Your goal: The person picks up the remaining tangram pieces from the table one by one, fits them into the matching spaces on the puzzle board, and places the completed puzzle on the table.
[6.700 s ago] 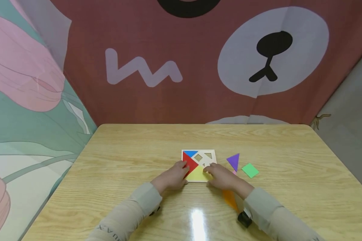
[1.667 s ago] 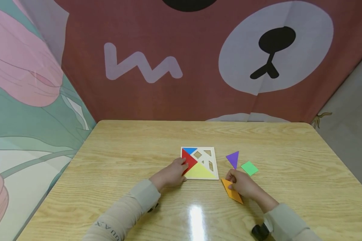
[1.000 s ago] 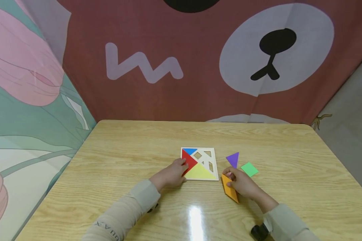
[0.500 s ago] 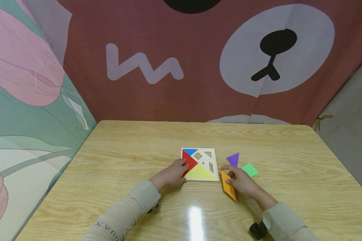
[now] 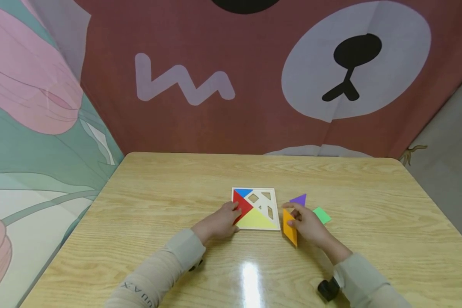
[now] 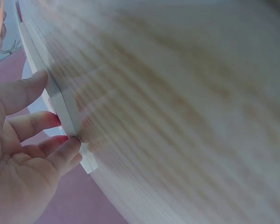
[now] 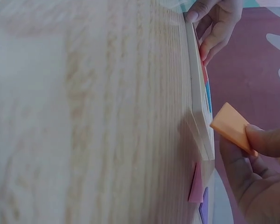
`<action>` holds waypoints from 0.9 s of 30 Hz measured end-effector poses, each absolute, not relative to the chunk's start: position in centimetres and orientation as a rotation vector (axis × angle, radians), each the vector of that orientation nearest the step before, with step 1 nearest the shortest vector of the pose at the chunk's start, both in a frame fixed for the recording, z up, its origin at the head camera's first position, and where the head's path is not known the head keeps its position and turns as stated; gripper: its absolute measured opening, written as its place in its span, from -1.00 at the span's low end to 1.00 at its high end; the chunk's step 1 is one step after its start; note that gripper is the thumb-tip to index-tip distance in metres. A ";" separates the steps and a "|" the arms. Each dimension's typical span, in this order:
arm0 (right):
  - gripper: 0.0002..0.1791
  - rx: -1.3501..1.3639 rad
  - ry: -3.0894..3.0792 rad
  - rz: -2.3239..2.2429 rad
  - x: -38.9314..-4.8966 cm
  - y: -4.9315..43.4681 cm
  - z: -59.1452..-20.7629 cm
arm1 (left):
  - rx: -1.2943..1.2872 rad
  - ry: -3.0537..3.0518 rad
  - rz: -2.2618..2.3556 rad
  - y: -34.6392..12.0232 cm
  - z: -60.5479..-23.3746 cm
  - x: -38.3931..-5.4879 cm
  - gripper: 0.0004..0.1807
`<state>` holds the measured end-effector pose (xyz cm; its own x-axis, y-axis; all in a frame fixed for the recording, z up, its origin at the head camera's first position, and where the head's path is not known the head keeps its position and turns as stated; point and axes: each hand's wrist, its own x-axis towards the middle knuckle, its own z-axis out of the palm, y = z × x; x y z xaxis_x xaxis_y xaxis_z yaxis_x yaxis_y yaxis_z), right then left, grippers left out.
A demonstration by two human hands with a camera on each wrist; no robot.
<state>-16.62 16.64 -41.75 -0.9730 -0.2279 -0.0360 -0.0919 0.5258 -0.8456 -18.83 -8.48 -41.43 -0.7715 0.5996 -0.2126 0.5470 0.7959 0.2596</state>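
Observation:
My left hand (image 5: 220, 221) holds the white tangram board (image 5: 277, 216) at its near left corner, the thumb on the near edge and fingers over the red triangle (image 5: 241, 205). A yellow triangle (image 5: 256, 220) and a blue triangle (image 5: 243, 192) also lie in the board. Its right side shows bare, with several cut-out holes. Just right of the board, my right hand (image 5: 311, 226) pinches an orange parallelogram piece (image 5: 290, 229) between thumb and fingers. In the right wrist view the piece (image 7: 232, 125) is tilted and raised off the table.
Beyond my right hand lie a purple triangle (image 5: 301, 199) and a green square (image 5: 323, 215), both partly covered by the hand. A pink piece (image 7: 196, 187) on the table (image 5: 169, 179) shows in the right wrist view. A printed cloth (image 5: 254, 119) hangs behind the table.
My right hand has left the board and picked up the orange parallelogram from the table, then turned it more upright and moved it slightly away from me. My left hand stays on the board.

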 end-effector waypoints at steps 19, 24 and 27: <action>-0.58 -0.253 2.676 -1.471 -17.8 16.1 -42.2 | 0.883 2.705 0.239 -8.5 -41.6 -19.1 -0.42; -0.58 -0.235 2.659 -1.494 -17.8 15.9 -42.2 | 0.885 2.705 0.236 -8.5 -41.5 -19.0 -0.42; -0.58 -0.233 2.651 -1.510 -17.9 15.8 -42.2 | 0.880 2.707 0.235 -8.4 -41.6 -19.0 -0.42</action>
<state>-17.88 15.77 -42.20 -0.9851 -0.1719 0.0041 -0.0912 0.5021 -0.8600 -18.97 -8.44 -41.57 -0.7734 0.5956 -0.2170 0.5493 0.8006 0.2396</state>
